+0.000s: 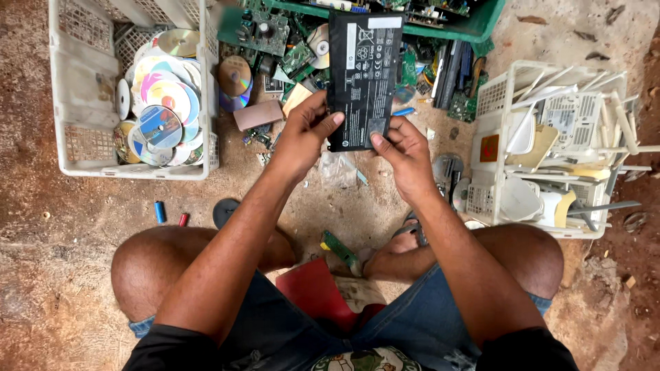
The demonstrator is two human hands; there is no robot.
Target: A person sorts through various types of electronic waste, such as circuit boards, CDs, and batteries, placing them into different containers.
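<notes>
Laptop battery pack [364, 75], flat, black and rectangular, is held up at top centre of the frame by a person seated low over bare earth, knees spread at the lower corners. Left hand [302, 134] closes its grip on the pack's lower left edge, thumb across the labelled face; right hand [405, 154] closes on the lower right corner, thumb pressed by a small grey patch there. Both grips are shut on the pack, fingers wrapped behind it and out of sight. Handling it well seems to call for support along the edges, as here, with no bending or squeezing of the thin cell body, and for keeping it apart from the sharp scrap below. At upper left a white crate [69, 103] holds a heap of optical discs [161, 103]; at right a second white crate [495, 199] holds pale plastic casings; a green tray [474, 27] of circuit boards sits at top, with loose boards spilled beneath it. Two small cylindrical cells [159, 211], blue and red, lie on the ground at lower left
</notes>
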